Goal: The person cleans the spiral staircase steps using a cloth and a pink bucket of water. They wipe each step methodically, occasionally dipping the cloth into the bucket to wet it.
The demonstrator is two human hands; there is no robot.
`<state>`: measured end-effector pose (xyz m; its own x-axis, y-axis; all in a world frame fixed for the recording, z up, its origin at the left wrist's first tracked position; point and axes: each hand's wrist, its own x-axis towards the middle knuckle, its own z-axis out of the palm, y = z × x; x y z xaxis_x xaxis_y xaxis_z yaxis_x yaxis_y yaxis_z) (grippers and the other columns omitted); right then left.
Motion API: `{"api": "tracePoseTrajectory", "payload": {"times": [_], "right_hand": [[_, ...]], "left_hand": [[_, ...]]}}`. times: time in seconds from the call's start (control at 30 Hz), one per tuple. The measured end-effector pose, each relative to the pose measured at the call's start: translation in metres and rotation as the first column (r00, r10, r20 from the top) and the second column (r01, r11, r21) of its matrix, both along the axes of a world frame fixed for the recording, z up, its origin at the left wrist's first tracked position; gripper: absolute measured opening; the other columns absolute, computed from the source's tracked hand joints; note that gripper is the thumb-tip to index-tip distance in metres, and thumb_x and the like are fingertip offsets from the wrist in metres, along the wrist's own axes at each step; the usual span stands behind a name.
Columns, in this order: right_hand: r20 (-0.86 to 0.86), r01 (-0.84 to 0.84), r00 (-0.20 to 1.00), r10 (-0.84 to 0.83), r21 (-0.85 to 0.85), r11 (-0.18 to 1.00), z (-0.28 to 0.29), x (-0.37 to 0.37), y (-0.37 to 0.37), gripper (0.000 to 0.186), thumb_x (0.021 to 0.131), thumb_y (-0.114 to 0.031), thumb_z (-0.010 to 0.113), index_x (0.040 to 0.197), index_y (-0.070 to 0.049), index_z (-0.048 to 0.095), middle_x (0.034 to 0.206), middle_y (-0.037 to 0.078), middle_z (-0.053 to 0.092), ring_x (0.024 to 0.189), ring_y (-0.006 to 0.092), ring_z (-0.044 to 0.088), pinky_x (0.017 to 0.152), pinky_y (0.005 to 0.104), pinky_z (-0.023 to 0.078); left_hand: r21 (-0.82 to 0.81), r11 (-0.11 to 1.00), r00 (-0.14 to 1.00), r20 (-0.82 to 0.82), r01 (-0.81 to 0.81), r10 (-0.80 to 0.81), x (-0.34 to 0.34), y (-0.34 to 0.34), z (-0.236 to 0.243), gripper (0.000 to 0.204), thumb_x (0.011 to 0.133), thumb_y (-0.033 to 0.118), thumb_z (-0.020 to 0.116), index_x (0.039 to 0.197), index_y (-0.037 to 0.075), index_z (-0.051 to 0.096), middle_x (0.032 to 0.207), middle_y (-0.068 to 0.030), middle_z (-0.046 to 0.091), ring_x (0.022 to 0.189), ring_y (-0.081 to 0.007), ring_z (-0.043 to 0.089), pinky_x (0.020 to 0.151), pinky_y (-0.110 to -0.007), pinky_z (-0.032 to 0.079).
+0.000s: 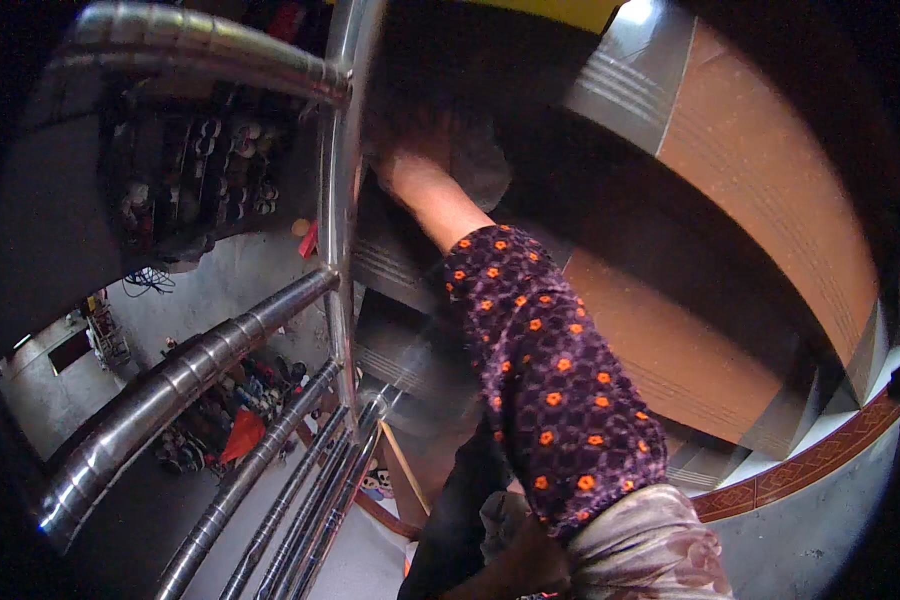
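My right arm, in a dark purple sleeve with orange flowers, stretches from the lower right toward the upper middle. At its end my right hand is blurred and in shadow, beside the railing post; its fingers cannot be made out. Touching or just behind it is a dim grey, cloth-like patch, over the dark part of the stairs. At the lower edge, a shadowed brown shape, perhaps my left hand, lies near a bunched grey thing. Its fingers do not show.
A shiny metal railing with several ribbed bars stands on the left. Brown stair treads with grey edges curve along the right, bordered by a red-brown patterned tile strip. Far below lie cluttered goods and a red-orange item.
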<state>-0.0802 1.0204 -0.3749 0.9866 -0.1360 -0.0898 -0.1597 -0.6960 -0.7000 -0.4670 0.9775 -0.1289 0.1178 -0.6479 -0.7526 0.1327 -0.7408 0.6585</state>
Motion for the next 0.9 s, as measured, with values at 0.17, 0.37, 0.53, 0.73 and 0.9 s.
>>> {"api": "tracePoseTrajectory", "payload": {"times": [0.17, 0.37, 0.53, 0.73, 0.9], "right_hand": [[0.054, -0.31, 0.929, 0.367, -0.429, 0.848, -0.006, -0.032, -0.003, 0.047, 0.083, -0.027, 0.06, 0.13, -0.03, 0.062, 0.148, 0.007, 0.044, 0.14, 0.0367, 0.032, 0.112, 0.0655, 0.02], [0.095, -0.364, 0.921, 0.378, -0.137, 0.921, 0.005, -0.1, -0.123, 0.048, 0.082, -0.015, 0.063, 0.13, -0.012, 0.061, 0.137, 0.016, 0.055, 0.128, 0.0374, 0.05, 0.108, 0.0449, 0.041], [-0.241, -0.245, 0.947, 0.212, -0.116, 0.963, 0.03, -0.213, -0.248, 0.053, 0.082, -0.024, 0.069, 0.133, -0.013, 0.057, 0.114, 0.017, 0.066, 0.106, 0.0357, 0.062, 0.09, 0.0463, 0.051], [-0.021, 0.215, 0.948, -0.318, -0.693, 0.688, 0.061, -0.338, -0.297, 0.063, 0.065, -0.019, 0.076, 0.126, -0.016, 0.06, 0.128, 0.017, 0.056, 0.116, 0.0405, 0.048, 0.092, 0.0522, 0.039], [0.097, 0.02, 0.995, 0.025, -0.441, 0.897, 0.047, -0.311, -0.208, 0.061, 0.059, -0.01, 0.073, 0.119, -0.021, 0.065, 0.126, 0.016, 0.06, 0.118, 0.0377, 0.053, 0.098, 0.055, 0.04]], "left_hand": [[0.0, 1.0, 1.0, -0.003, 0.011, -0.011, -0.003, -0.001, 0.002, 0.048, 0.067, 0.019, 0.07, 0.112, 0.004, 0.062, 0.11, -0.0229, 0.06, 0.097, -0.0408, 0.063, 0.075, -0.05, 0.054], [0.005, 0.999, 0.999, 0.025, 0.045, -0.045, -0.012, -0.011, 0.008, 0.051, 0.067, 0.019, 0.07, 0.114, 0.005, 0.061, 0.111, -0.0229, 0.059, 0.097, -0.041, 0.063, 0.075, -0.05, 0.054], [-0.051, 0.994, 0.995, 0.036, 0.097, -0.095, -0.027, -0.011, 0.007, 0.05, 0.067, 0.014, 0.071, 0.114, 0.007, 0.057, 0.107, -0.021, 0.058, 0.098, -0.039, 0.063, 0.075, -0.049, 0.054], [-0.091, 0.962, 0.966, 0.013, 0.257, -0.257, -0.031, -0.017, 0.009, 0.043, 0.073, 0.016, 0.071, 0.112, 0.007, 0.056, 0.108, -0.0222, 0.059, 0.096, -0.0409, 0.065, 0.077, -0.05, 0.054], [-0.02, 0.996, 0.996, 0.017, 0.084, -0.084, -0.05, -0.017, 0.003, 0.05, 0.07, 0.018, 0.073, 0.106, -0.012, 0.056, 0.104, -0.0307, 0.061, 0.101, -0.0452, 0.062, 0.082, -0.051, 0.052]]}}
